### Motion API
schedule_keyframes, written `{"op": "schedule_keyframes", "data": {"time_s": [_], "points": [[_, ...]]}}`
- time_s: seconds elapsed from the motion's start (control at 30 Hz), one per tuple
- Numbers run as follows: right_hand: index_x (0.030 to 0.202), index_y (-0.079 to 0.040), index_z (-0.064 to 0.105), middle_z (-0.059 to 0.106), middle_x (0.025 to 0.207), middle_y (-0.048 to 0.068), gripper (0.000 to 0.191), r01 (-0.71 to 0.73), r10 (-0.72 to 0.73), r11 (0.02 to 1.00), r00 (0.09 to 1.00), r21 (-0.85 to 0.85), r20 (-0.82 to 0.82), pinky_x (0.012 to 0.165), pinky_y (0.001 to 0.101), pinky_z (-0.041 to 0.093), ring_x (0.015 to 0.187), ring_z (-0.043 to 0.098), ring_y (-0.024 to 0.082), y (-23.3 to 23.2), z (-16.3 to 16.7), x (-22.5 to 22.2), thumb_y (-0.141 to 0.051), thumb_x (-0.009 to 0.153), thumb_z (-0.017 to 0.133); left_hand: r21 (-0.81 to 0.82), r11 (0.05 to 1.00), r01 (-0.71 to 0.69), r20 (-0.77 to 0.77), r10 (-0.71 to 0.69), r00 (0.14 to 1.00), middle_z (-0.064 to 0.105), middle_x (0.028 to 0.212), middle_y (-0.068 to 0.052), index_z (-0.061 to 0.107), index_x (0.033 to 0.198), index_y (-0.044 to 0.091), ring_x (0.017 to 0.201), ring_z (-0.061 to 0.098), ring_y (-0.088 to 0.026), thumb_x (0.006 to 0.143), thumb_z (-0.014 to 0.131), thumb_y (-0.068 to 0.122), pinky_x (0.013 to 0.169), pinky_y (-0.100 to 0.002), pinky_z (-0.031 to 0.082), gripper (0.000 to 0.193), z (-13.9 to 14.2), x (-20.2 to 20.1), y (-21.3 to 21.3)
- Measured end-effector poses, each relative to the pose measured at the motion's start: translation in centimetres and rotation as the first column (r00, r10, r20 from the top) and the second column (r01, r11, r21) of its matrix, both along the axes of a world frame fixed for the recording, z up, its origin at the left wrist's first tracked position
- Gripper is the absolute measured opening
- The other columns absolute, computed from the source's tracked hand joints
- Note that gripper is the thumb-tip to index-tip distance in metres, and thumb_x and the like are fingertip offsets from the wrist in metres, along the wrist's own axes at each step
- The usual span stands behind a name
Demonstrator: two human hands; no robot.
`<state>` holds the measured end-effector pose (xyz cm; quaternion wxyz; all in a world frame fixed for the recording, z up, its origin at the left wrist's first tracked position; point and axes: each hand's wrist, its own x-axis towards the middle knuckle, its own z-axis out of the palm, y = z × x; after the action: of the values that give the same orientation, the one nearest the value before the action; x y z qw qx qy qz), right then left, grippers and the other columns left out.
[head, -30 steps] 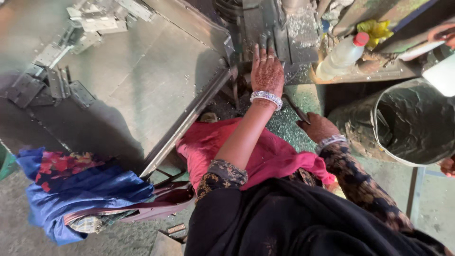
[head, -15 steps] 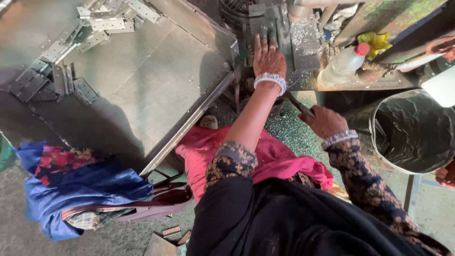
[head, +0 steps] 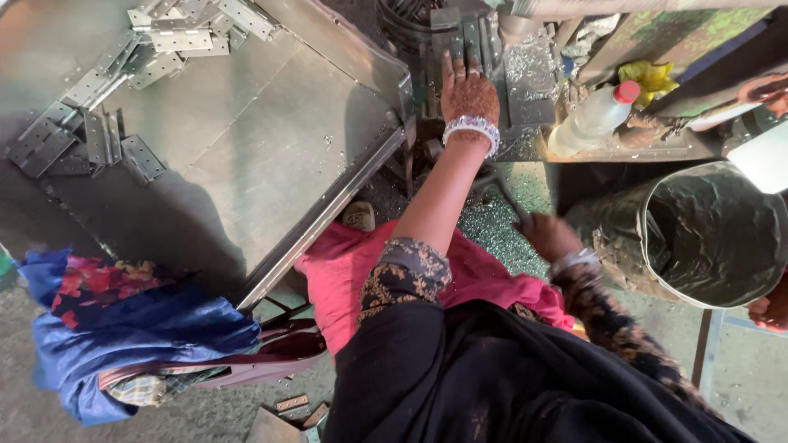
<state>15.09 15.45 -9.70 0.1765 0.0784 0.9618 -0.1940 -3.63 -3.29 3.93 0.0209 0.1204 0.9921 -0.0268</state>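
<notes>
My left hand [head: 469,89], with patterned skin and a beaded bangle, lies flat with fingers extended on the grey metal press machine [head: 460,37]. It holds nothing. My right hand [head: 546,235] is lower and to the right, blurred, closed around the end of a dark metal lever [head: 499,185] that slants up toward the machine. A pink cloth [head: 345,279] covers my lap under both arms. Glittering metal shavings [head: 492,226] lie on the ground below the lever.
A big sheet-metal tray [head: 246,139] at left holds several flat metal hinges [head: 90,139]. A plastic bottle with a red cap [head: 593,119] lies by the machine. A black-lined bucket [head: 710,234] stands at right, with another person's hand [head: 770,310] beside it. A blue cloth bag [head: 123,328] sits lower left.
My left hand has reached farther up onto the machine. My right hand has dropped a little with the lever and is now blurred.
</notes>
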Motion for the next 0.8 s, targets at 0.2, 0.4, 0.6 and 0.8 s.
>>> {"op": "schedule_keyframes", "data": {"time_s": [0.2,0.4,0.6,0.8], "points": [[0.103,-0.009,0.067,0.073,0.098,0.025,0.054,0.009,-0.006,1.0,0.995,0.023,-0.098,0.08,0.0588,0.053,0.095,0.068,0.048,-1.7,0.4,2.2,-0.062,0.094,0.06,0.196,0.979,0.055,-0.158,-0.024,0.987,0.065,0.139,-0.012,0.072,0.125,0.009,0.142,0.051,-0.025,0.108,0.043,0.018,0.135,-0.048,0.006,0.035,-2.4,2.5,-1.0],[0.14,-0.021,0.064,0.075,0.107,0.022,0.053,0.072,0.065,0.941,0.919,0.33,-0.388,0.076,0.0559,0.055,0.092,0.072,0.044,-2.6,10.6,1.2,-0.057,0.1,0.06,0.391,0.92,0.005,-0.529,0.221,0.819,0.061,0.146,-0.01,0.074,0.108,0.008,0.134,0.056,-0.026,0.088,0.052,0.021,0.121,-0.045,0.025,0.033,-1.7,-0.3,-1.3],[0.12,-0.011,0.073,0.074,0.106,0.018,0.027,0.019,0.214,0.949,0.696,0.316,-0.685,0.079,0.0465,0.054,0.089,0.071,0.037,-3.1,12.4,0.6,-0.036,0.111,0.068,0.66,0.722,0.209,-0.377,0.078,0.923,0.071,0.117,-0.012,0.071,0.106,0.008,0.108,0.071,-0.03,0.085,0.062,0.027,0.093,-0.045,0.057,0.03,-2.9,4.2,-10.4],[0.114,-0.006,0.069,0.073,0.103,0.017,0.02,-0.033,0.203,0.969,0.669,0.245,-0.715,0.079,0.0391,0.055,0.086,0.071,0.031,-1.3,8.4,-3.0,-0.025,0.115,0.064,0.637,0.731,-0.247,-0.425,0.599,0.678,0.069,0.09,-0.016,0.066,0.093,0.006,0.088,0.069,-0.036,0.092,0.067,0.031,0.076,-0.048,0.057,0.025,-2.5,2.7,-34.5]]}}
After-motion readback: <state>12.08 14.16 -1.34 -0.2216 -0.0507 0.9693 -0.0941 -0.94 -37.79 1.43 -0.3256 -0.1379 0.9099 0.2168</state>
